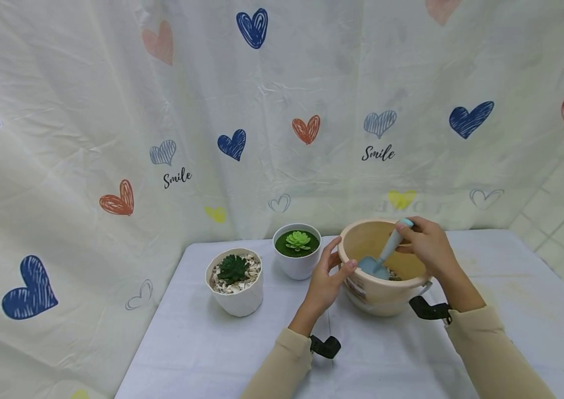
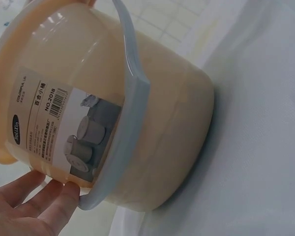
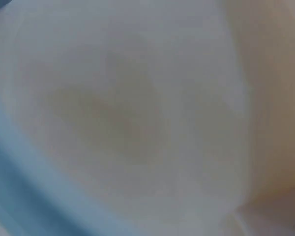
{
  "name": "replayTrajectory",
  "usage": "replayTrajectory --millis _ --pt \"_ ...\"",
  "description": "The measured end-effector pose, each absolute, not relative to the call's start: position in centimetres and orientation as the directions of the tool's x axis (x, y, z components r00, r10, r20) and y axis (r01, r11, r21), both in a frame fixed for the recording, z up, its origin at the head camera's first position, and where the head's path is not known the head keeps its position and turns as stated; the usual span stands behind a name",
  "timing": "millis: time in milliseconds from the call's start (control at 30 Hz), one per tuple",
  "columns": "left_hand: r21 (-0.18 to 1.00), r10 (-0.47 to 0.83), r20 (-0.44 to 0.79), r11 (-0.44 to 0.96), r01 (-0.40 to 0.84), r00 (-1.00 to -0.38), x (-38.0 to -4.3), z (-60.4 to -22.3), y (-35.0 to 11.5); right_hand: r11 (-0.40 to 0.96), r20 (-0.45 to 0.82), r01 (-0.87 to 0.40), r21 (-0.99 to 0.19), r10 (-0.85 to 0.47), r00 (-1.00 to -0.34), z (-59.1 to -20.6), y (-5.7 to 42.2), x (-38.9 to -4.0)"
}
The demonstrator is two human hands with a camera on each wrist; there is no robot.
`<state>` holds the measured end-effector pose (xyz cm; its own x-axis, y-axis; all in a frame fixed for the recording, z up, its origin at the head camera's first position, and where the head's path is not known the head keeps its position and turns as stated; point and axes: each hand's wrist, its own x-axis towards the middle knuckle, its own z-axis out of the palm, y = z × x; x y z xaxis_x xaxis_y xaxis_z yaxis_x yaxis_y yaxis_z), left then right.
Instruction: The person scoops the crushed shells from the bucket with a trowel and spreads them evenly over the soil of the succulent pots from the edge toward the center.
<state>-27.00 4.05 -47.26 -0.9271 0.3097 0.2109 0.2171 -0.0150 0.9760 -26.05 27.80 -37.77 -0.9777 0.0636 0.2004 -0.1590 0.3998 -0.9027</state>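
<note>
A cream bucket (image 1: 379,296) with a label on its side stands on the table, some small stones (image 1: 394,275) showing at its bottom. At its left rim my left hand (image 1: 325,281) holds it, thumb near the top edge and fingers against the outer wall. The fingers (image 2: 59,201) press the side beside the printed label (image 2: 59,123) in the left wrist view. My right hand (image 1: 426,246) grips the handle of a small light-blue shovel (image 1: 392,244), its blade tilted down inside the bucket. The right wrist view is blurred, with a pale blue band (image 3: 44,182) crossing it.
Left of the bucket stand two potted succulents: a white pot (image 1: 239,302) with pale stones and a dark green plant, and a white pot (image 1: 298,270) with a bright green one. A curtain (image 1: 272,72) printed with hearts hangs behind the white table (image 1: 177,354).
</note>
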Motion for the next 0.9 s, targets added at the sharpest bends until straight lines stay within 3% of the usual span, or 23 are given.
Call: replayTrajectory --millis 300,900 --pt "0.975 0.317 0.213 -0.011 0.221 -0.924 -27.02 -47.27 3.98 0.345 0.215 -0.155 -0.926 0.144 -0.966 -37.78 27.88 -25.95" --pt "0.974 0.315 0.218 -0.003 0.229 -0.924 -26.82 -47.11 3.95 0.019 0.156 -0.157 -0.987 0.265 -0.952 -37.87 28.33 -25.89"
